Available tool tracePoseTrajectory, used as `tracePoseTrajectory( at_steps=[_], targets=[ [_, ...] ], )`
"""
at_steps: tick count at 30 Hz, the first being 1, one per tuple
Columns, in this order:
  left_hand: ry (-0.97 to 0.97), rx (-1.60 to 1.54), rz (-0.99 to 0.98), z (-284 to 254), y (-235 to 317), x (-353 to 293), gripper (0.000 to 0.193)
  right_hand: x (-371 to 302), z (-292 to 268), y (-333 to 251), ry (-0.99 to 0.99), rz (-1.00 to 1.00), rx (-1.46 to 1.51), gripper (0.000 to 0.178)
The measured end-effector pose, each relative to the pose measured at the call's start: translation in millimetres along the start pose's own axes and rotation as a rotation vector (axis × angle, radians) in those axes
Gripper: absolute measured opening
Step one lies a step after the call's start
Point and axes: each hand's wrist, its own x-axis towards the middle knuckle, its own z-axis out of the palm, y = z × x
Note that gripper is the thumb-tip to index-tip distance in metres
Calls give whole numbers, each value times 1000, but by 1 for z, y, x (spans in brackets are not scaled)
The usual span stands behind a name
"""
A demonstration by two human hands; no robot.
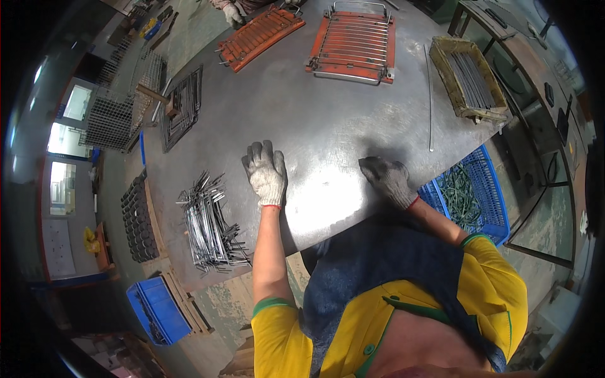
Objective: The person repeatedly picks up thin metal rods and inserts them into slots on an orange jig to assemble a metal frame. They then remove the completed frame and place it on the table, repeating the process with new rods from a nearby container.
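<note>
My left hand, in a white knit glove with grey-coated fingers, lies flat on the metal tabletop, its fingers stretched out. Beside it to the left is a loose pile of bent metal rods. My right hand, gloved the same way, is near the table's right front edge. Its fingers are curled in and partly hidden, and nothing shows sticking out of them. Beyond both hands, an orange jig has parallel metal rods laid across it and a bent wire frame around it.
A second orange jig stands before a co-worker's gloved hand. Wire frames and a hammer lie at the left. On the right are a long rod, a rod-filled tray and a blue basket of green strands.
</note>
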Motion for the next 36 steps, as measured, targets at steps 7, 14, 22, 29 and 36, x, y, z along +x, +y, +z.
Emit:
tracePoseTrajectory(
  at_steps=[7, 14, 22, 29, 36],
  targets=[
    [157, -241, -295, 12, -13, 3, 34, 4, -10, -7, -15, 35, 27, 28],
    [275, -69, -684, 48, -57, 55, 46, 5, -6, -5, 11, 37, 37, 26],
    [132, 57, -1067, 64, -50, 127, 43, 4, -10, -10, 18, 49, 126, 23],
    [41, -495, -958, 64, -63, 97, 32, -5, 23, 12, 104, -79, -140, 32],
    [-23, -15, -362, 17, -15, 13, 68, 21, -22, 27, 243, -291, 63, 40]
  ],
)
